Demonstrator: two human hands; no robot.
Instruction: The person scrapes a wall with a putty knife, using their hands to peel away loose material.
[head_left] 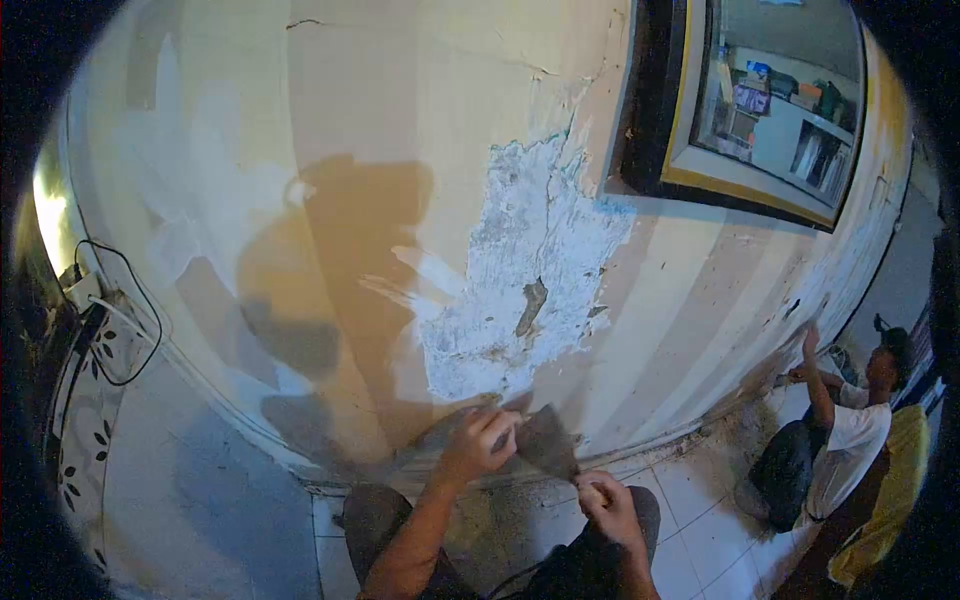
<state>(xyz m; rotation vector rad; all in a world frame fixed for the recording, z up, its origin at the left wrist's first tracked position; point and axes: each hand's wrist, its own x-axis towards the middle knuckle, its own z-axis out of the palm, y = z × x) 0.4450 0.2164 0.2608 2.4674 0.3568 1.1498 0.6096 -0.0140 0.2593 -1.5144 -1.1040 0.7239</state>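
Note:
My right hand (610, 508) is wrapped round the handle of a wide-bladed scraper (548, 442), whose dark blade points up and to the left. Close to the blade's left edge is my left hand (482, 445), its fingers curled together. Something dark shows at those fingers, but I cannot make out what it is or whether they touch the blade. Beyond both hands stands a striped wall (350, 250) with a bare whitish patch (520, 240) where the paint is gone. A small grey-brown hole (532, 305) lies within that patch.
A framed mirror (775, 110) hangs at the upper right. Another person (840, 430) sits low by the wall on the right, one arm raised to it. A power strip with cables (82, 290) is at the left. White floor tiles (690, 490) lie below.

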